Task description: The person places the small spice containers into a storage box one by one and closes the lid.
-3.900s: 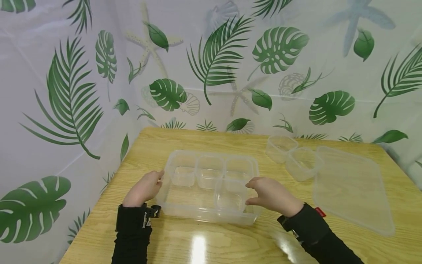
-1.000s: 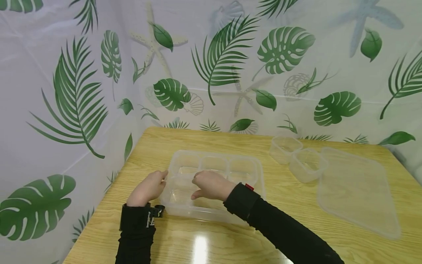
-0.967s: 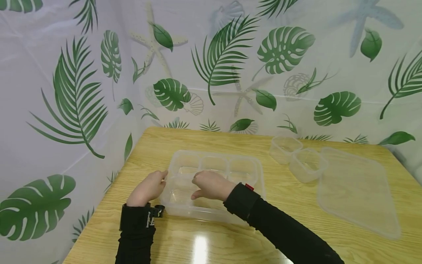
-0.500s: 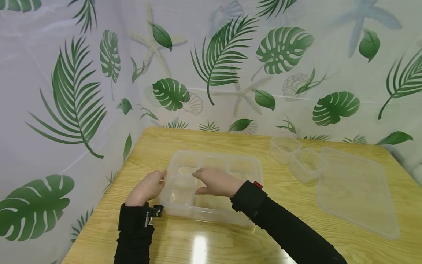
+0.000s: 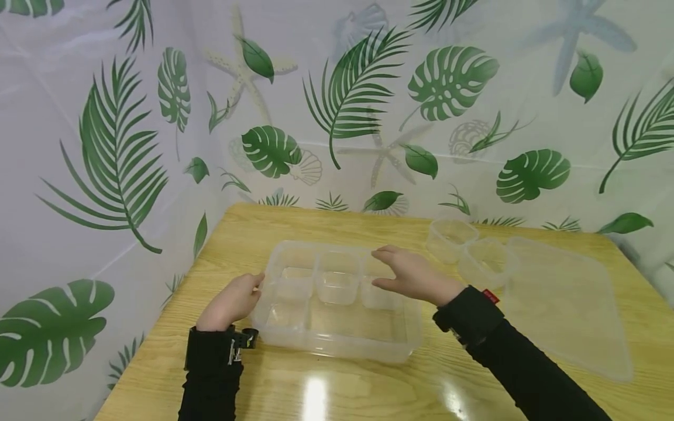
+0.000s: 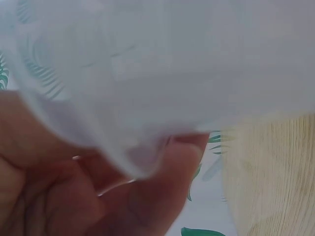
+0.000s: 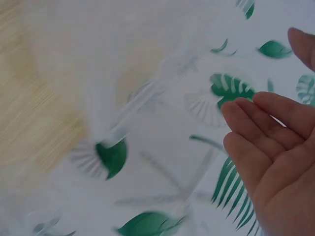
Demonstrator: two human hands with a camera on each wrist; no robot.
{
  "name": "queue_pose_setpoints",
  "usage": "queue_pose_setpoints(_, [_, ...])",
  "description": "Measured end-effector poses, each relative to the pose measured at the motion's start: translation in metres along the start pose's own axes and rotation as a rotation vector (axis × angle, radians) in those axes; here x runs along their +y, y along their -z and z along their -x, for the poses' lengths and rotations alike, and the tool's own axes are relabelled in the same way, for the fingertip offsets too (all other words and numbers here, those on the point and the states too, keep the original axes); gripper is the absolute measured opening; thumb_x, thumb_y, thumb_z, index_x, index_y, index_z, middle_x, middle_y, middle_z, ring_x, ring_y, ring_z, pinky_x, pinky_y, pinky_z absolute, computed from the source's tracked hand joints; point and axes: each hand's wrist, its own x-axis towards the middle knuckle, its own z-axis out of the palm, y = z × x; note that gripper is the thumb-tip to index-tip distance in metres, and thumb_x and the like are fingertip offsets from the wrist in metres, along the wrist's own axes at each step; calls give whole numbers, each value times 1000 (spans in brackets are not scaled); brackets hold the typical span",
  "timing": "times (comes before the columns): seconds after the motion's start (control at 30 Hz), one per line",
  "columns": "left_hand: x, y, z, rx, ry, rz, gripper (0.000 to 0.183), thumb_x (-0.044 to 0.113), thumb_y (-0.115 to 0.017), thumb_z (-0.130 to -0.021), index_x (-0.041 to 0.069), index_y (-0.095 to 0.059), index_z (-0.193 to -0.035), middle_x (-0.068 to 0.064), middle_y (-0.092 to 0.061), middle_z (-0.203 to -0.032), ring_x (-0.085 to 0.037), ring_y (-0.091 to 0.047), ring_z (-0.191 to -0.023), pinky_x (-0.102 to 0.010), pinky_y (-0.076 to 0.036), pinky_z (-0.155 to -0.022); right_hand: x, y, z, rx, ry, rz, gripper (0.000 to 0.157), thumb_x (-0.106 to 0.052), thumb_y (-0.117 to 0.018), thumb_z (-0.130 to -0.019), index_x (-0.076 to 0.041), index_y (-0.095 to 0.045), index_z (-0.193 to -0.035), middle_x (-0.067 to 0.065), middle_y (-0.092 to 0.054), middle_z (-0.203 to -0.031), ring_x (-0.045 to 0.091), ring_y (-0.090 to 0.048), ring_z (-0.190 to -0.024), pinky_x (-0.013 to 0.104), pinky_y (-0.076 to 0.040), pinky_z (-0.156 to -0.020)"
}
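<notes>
A large clear plastic box (image 5: 363,349) stands on the table with several small clear containers inside. My left hand (image 5: 230,303) grips its left side; in the left wrist view, fingers and thumb (image 6: 170,172) curl round its rim. One small container (image 5: 286,307) occupies the front left. Along the back, a middle container (image 5: 337,286) shows plainly, with a right-hand one (image 5: 380,295) beside it. My right hand (image 5: 413,276) hovers over the box's back right part, fingers straight and thumb apart. In the right wrist view this hand (image 7: 275,157) has nothing in its grasp.
Two loose clear containers (image 5: 451,241) (image 5: 487,264) stand behind and right of the box. A flat translucent lid (image 5: 571,318) lies on the right of the wooden table (image 5: 337,392). A leaf-printed cloth (image 5: 342,88) hangs behind and at left.
A small container moved from the box's front right to its front left. My right hand let go of it, then moved right and back. My left hand stayed on the box.
</notes>
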Motion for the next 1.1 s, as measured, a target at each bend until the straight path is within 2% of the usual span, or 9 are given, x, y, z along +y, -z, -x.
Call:
queue_pose_setpoints(0.23, [-1,0,1,-3,1,19,41,0,-44,-90,-14,-36,-128,-30,-46,-121,-36,-50,-104,-39,-46,-78,47,5,41,62,-156,-38,56,-15,-63,-82,16,-40,-123,33,-41,-121,44,-40,-110,48,-38,-87])
queue_pose_setpoints(0.47, [-1,0,1,2,-10,10,41,-1,-44,-89,-14,-36,-128,-31,-45,-120,-37,-49,-106,-42,-44,-81,84,5,71,52,-340,-7,65,-20,-62,-83,17,-33,-127,37,-33,-124,49,-38,-108,53,-36,-84])
queue_pose_setpoints(0.6, [0,-1,1,-3,-11,6,41,-1,-44,-89,-14,-36,-128,-30,-46,-120,-37,-49,-105,-42,-45,-80,107,5,85,104,-426,-12,72,-22,-61,-82,21,-26,-128,39,-26,-126,52,-32,-110,56,-32,-86])
queue_pose_setpoints(0.8, [0,-1,0,-4,-6,13,41,-1,-44,-89,-15,-37,-127,-30,-47,-119,-36,-51,-103,-41,-46,-79,134,7,99,138,-537,-45,90,-38,-60,-82,24,-14,-128,44,-14,-128,55,-16,-116,59,-23,-91])
queue_pose_setpoints(1.1, [0,-1,0,12,8,-5,40,-1,-45,-89,-14,-39,-126,-30,-47,-118,-36,-51,-103,-41,-46,-79,155,-1,112,129,-611,-80,104,-52,-57,-79,28,-9,-126,48,-13,-124,59,-17,-111,62,-25,-86])
